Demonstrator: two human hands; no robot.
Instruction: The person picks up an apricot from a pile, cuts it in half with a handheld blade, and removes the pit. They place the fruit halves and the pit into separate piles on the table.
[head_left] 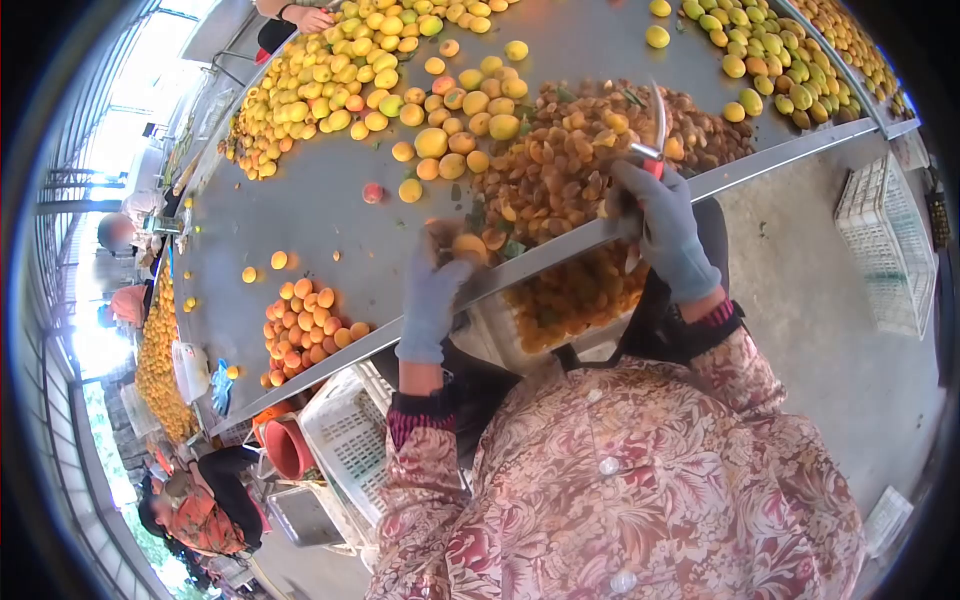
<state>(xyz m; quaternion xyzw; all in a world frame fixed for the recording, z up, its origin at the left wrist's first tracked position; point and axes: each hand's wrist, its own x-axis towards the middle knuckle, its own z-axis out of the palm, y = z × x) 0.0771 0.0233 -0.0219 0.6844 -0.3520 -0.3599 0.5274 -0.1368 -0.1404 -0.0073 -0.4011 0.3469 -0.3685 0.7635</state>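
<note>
Grey-gloved left hand [432, 295] curls its fingers around an apricot [468, 246], apparently at the fingertips. Right hand [665, 225] is clenched on a knife [658, 120], the blade projecting above its fingers.

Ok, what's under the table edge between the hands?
A pale crate filled with orange fruit pieces sits under the metal table edge. The table covers its far part, and the right hand and wrist hide its right end.
</note>
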